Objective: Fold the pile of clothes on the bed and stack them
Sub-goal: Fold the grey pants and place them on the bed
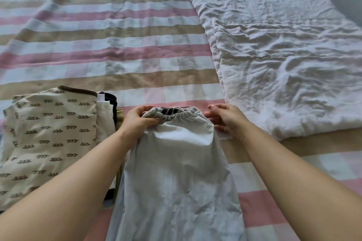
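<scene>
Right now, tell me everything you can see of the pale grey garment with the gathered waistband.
The pale grey garment is thin, creased cloth lying flat lengthwise on the striped bedcover. Its gathered elastic waistband is at the far end and looks dark inside. The left hand pinches the waistband's left corner. The right hand sits at its right edge, fingers relaxed.

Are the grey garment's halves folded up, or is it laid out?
Laid out lengthwise: the grey garment runs from its waistband, pinched by the left hand, down past the bottom edge.

No readable text or numbers; only squiggle motifs on the cream garment.
</scene>
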### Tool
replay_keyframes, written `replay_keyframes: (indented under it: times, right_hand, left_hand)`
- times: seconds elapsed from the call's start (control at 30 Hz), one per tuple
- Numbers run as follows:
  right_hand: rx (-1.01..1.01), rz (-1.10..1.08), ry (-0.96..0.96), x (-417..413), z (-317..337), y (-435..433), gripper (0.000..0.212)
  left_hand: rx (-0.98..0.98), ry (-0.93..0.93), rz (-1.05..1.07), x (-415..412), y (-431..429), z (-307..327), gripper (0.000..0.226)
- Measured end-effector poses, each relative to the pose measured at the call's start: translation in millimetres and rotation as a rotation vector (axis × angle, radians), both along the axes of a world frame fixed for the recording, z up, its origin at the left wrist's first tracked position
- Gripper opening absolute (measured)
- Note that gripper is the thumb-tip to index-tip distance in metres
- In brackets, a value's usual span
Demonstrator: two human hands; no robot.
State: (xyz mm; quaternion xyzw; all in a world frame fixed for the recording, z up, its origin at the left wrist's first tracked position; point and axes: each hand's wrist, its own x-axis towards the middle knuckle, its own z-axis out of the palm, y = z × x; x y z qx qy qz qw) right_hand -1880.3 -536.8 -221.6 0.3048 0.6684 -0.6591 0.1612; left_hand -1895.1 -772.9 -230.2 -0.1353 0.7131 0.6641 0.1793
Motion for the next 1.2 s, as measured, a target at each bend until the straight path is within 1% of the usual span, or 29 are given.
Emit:
replay_keyframes:
  times: [0.07,0.13,0.17,0.2,0.27,0.3,0.37,0.4,0.47,0.5,0.53,0.57,0.6,0.63,0.67,0.7,0.73,0.77,0.8,0.83,0.87,0.97,1.1,1.13,1.2]
  right_hand:
    - [0.018,0.152,0.045,-3.5,7.1,4.8,0.033]
    - [0.126,0.405,0.067,-4.2,11.9,3.8,0.052]
    - [0.184,0.503,0.078,-2.6,11.9,-0.5,0.055]
    - [0.248,0.534,0.104,-3.0,8.6,-4.4,0.048]
    - [0.341,0.427,0.15,-7.6,-2.5,-9.7,0.021]
    - [0.365,0.369,0.161,-9.5,-8.5,-11.5,0.017]
    - [0.39,0.309,0.162,-9.5,-21.0,-14.0,0.02]
    - [0.406,0.291,0.164,-8.8,-24.4,-14.4,0.018]
    - [0.446,0.27,0.185,-7.1,-25.0,-14.8,0.012]
    - [0.478,0.251,0.215,-4.7,-20.5,-15.9,0.009]
    - [0.545,0.218,0.281,0.5,-15.2,-17.5,0.012]
    - [0.655,0.167,0.414,8.1,-9.7,-19.1,0.017]
    - [0.78,0.137,0.594,19.3,-2.9,-23.7,0.022]
    - [0.887,0.166,0.775,33.7,3.4,-32.1,0.028]
    - [0.966,0.263,0.907,49.9,5.6,-41.6,0.033]
    - [1.054,0.427,0.971,64.6,2.1,-50.0,0.038]
    - [1.155,0.614,0.944,74.8,-5.8,-55.1,0.045]
    - [1.242,0.777,0.825,79.9,-14.4,-56.6,0.052]
    - [1.293,0.89,0.676,79.7,-23.7,-54.8,0.057]
    - [1.297,0.951,0.549,76.3,-33.7,-50.4,0.061]
    - [1.269,0.966,0.478,73.1,-44.0,-46.0,0.063]
    - [1.27,0.965,0.446,69.7,-62.0,-40.3,0.065]
    - [1.289,1.022,0.355,72.8,-47.1,-46.4,0.064]
    - [1.292,1.008,0.345,78.1,-39.4,-49.3,0.064]
    - [1.251,0.945,0.38,105.8,-23.2,-60.4,0.06]
  left_hand:
    - [0.078,-0.03,-0.042,-1.9,-1.3,1.2,0.042]
    - [0.123,-0.037,-0.055,-3.1,-0.8,1.5,0.033]
    - [0.117,-0.029,-0.048,-3.8,-0.2,1.0,0.028]
    - [0.091,-0.015,-0.033,-5.4,0.7,-0.2,0.025]
    - [0.042,0.011,0.008,-7.3,1.9,-4.0,0.024]
    - [0.025,0.02,0.03,-7.5,2.8,-5.6,0.023]
    - [-0.077,0.052,0.055,-7.3,5.5,-10.7,0.019]
    - [-0.197,0.08,0.048,-7.4,7.8,-13.1,0.017]
    - [-0.527,0.165,0.022,-5.1,14.5,-12.1,0.022]
    - [-0.692,0.243,0.037,-1.9,18.0,-8.1,0.025]
    - [-0.805,0.375,0.077,4.3,20.0,-3.0,0.027]
    - [-0.836,0.567,0.106,12.9,21.6,1.8,0.025]
    - [-0.796,0.766,0.08,25.3,23.3,6.8,0.021]
    - [-0.74,0.931,-0.013,41.1,24.8,8.4,0.018]
    - [-0.716,1.046,-0.149,57.4,25.5,5.5,0.021]
    - [-0.762,1.088,-0.316,71.3,25.6,-1.6,0.027]
    - [-0.865,1.03,-0.491,79.8,25.0,-10.1,0.037]
    - [-0.988,0.89,-0.637,83.7,22.8,-19.4,0.049]
    - [-1.08,0.745,-0.712,82.9,19.1,-29.7,0.06]
    - [-1.129,0.64,-0.737,79.6,15.5,-39.9,0.065]
    - [-1.161,0.585,-0.751,76.9,11.8,-48.8,0.067]
    - [-1.204,0.558,-0.778,70.8,9.1,-60.0,0.068]
    - [-1.185,0.468,-0.79,81.2,11.2,-43.8,0.065]
    - [-1.166,0.478,-0.755,91.9,10.2,-36.4,0.061]
    - [-1.064,0.558,-0.651,129.6,7.6,-18.5,0.05]
